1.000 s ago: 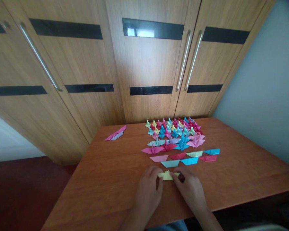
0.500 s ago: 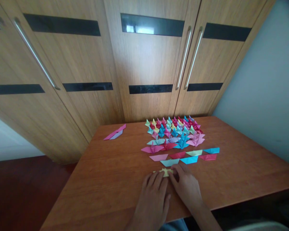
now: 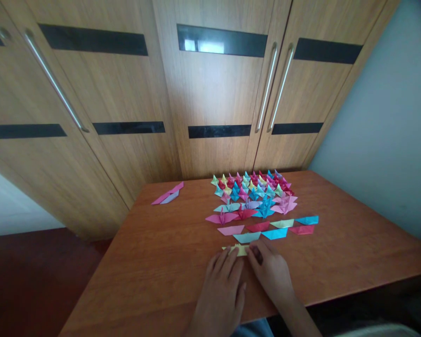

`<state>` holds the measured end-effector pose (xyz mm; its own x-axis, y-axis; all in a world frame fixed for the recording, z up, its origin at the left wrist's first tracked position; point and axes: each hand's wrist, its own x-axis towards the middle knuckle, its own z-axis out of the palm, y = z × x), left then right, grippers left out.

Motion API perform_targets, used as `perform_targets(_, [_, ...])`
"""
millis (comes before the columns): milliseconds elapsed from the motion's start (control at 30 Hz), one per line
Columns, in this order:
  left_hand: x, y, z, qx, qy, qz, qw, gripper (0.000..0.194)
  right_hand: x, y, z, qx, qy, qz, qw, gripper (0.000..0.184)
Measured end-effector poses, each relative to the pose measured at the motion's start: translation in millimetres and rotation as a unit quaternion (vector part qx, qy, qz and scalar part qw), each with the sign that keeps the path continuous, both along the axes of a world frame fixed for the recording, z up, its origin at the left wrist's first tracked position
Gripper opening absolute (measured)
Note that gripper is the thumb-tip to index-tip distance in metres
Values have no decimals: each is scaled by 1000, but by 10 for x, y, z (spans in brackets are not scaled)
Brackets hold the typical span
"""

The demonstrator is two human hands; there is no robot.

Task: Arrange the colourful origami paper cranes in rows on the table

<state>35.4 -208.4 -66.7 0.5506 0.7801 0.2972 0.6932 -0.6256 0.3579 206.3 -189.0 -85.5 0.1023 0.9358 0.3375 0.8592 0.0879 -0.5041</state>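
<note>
A small piece of folded yellow paper lies on the wooden table close to its front edge. My left hand rests over the paper's left part, fingers stretched out and fingertips pressing on it. At the paper's right end, my right hand has its fingers curled, with thumb and forefinger pinching the edge. The fingers cover both ends of the paper, so its full shape is hidden. Just beyond the hands lies a light teal folded paper strip, beside a bright blue strip.
Behind the strips stand rows of coloured origami cranes. Pink and lilac folded strips lie at the table's far left. A wooden wardrobe backs the table, and a pale wall rises on the right.
Both hands stay on the yellow paper, almost unmoved. The right fingertips and the paper have shifted very slightly left; the whole view has tilted a little.
</note>
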Motion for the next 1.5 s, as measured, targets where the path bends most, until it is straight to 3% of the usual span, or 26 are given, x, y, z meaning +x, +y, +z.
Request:
perform_targets(133, [-183,177,81,33,-2,34,999,38,21,-51,-9,5,37,35,999,32])
perform_targets(200, [-380,457,165,57,3,77,995,36,27,-69,-25,5,52,48,997,33])
perform_targets(333, [-963,1257,320,81,38,194,977,34,39,-86,-56,2,79,57,995,33])
perform_targets(433, [-1391,1769,362,46,114,300,946,37,45,-85,-58,4,109,53,993,34])
perform_targets(600, [-1696,2146,303,18,142,315,938,35,44,-75,-30,13,134,41,990,33])
perform_targets(833, [-1527,2180,113,5,153,252,956,37,50,-65,-46,12,140,53,989,30])
perform_targets(1000, [-1350,1919,20,16,141,208,968,36,59,-57,-75,18,139,54,989,29])
perform_targets(1233, [-1203,1465,10,15,81,137,987,28,60,-61,-65,14,130,49,990,27])
perform_targets(1367, [-1160,1352,2,30,58,116,991,35,58,-63,-65,8,134,46,990,28])
perform_targets(1500, [-1150,1314,-7,70,70,136,986,38,56,-65,-52,2,137,45,990,29])
